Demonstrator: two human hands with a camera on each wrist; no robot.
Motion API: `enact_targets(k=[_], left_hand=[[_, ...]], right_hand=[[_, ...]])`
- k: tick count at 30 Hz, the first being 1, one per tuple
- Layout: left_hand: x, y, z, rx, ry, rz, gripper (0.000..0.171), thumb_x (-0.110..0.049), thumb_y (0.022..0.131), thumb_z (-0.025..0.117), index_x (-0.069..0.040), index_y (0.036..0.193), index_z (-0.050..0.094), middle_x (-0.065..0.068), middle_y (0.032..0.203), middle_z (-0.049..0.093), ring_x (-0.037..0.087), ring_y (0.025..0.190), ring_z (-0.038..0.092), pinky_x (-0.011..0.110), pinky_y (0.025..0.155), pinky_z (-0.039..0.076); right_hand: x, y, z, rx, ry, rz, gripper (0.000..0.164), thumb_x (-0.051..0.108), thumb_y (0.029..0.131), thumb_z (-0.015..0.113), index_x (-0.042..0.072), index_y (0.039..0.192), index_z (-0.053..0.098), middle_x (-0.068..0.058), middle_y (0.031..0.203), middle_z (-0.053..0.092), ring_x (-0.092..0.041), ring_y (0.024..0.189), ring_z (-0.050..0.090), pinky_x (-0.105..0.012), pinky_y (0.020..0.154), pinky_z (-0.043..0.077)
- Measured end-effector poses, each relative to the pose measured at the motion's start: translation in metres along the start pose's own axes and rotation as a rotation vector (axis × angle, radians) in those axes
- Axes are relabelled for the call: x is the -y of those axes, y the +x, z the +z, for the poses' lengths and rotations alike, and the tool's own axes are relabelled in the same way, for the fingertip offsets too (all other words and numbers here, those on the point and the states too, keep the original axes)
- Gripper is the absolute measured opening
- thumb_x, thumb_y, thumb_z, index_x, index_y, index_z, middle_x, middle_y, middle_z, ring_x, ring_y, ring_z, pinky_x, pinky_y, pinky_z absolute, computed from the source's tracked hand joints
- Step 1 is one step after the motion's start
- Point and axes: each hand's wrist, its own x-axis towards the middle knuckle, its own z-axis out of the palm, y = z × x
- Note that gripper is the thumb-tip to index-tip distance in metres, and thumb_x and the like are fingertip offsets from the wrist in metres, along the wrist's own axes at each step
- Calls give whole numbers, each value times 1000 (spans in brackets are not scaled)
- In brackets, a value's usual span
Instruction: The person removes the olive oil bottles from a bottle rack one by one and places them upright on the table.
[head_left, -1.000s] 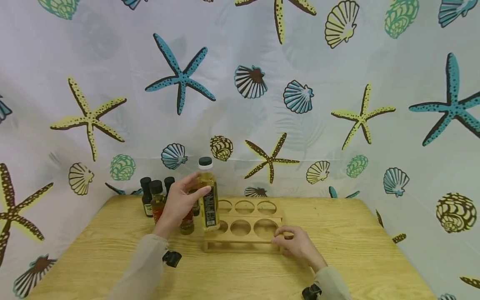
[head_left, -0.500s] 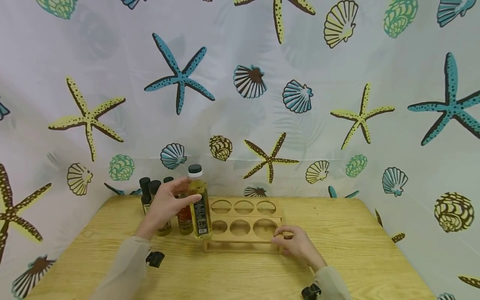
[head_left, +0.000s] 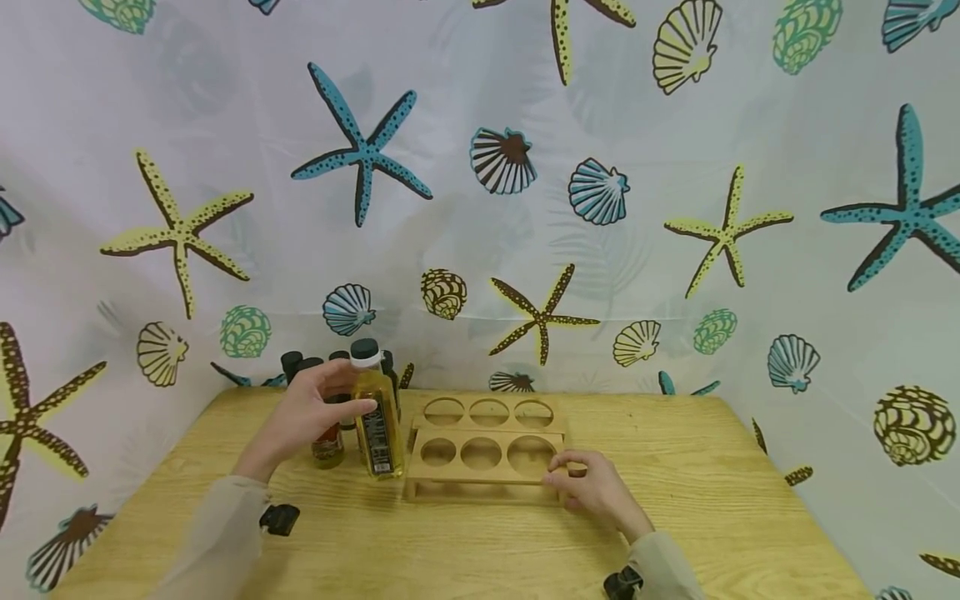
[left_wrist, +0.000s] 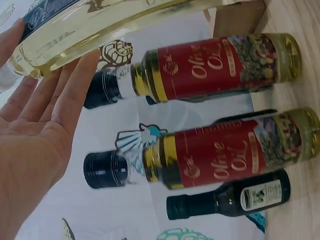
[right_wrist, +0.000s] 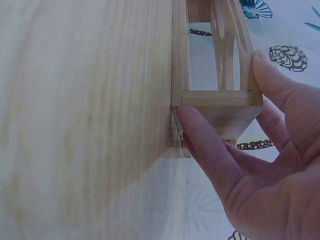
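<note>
A clear bottle of yellow oil (head_left: 378, 433), with a dark cap, white collar and dark label, is gripped near its neck by my left hand (head_left: 303, 412). It leans slightly, its base low over the wooden table just left of the rack. In the left wrist view, fingers and thumb are around the oil bottle (left_wrist: 120, 27). My right hand (head_left: 596, 493) holds the right end of a two-tier wooden bottle rack (head_left: 480, 477) with round holes. The right wrist view shows the thumb at the top edge and fingers against the end panel (right_wrist: 220, 117).
Two red-labelled olive oil bottles (left_wrist: 200, 67) and a small dark bottle (left_wrist: 250, 197) stand beyond the left hand, partly hidden in the head view. Another dark bottle (head_left: 391, 379) stands behind the held one. A shell-patterned curtain (head_left: 465, 208) encloses the wooden table (head_left: 720, 492).
My left hand has carried the oil bottle left and down, from over the rack's left end to beside it. My right hand and the rack have stayed put.
</note>
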Motion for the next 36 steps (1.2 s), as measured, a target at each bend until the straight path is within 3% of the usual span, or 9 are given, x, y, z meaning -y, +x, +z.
enact_targets(k=[5,12,21,29,31,36], left_hand=[[10,-9,-11,14,-13,-26,77,-40,87,74,-4,147,41,21,143,50,40,129,49,60,101,43],[25,-20,-22,6,0,-50,72,-40,89,72,-5,146,44,22,142,51,41,126,51,59,97,46],[46,-29,-34,1,-12,-86,71,-37,88,74,-4,145,45,24,144,48,41,125,50,56,95,49],[58,-34,-43,-2,18,-112,70,-37,89,73,-5,145,47,23,145,48,14,115,55,51,94,51],[61,-35,-45,2,16,-107,69,-36,89,72,-4,145,46,24,145,47,14,115,56,46,92,53],[71,-39,-51,12,-11,-91,70,-30,93,69,1,148,39,27,146,44,30,124,54,23,86,53]], right_hand=[[0,0,-2,2,26,-1,30,25,91,71,2,111,66,-13,97,71,-10,64,48,-29,57,49],[-3,1,-2,23,64,13,28,21,92,70,1,112,66,-11,84,70,-9,49,31,-27,52,39],[-1,2,-1,15,58,10,29,22,92,70,1,112,66,-11,85,70,-9,51,33,-29,52,40],[0,1,-1,30,61,6,26,20,92,70,1,110,67,-11,82,70,-8,48,29,-27,50,36],[1,0,-1,30,68,10,25,20,92,70,2,109,67,-12,83,70,-8,48,28,-27,50,36],[0,0,-1,21,61,12,25,21,92,71,2,108,67,-12,86,71,-9,49,30,-27,51,38]])
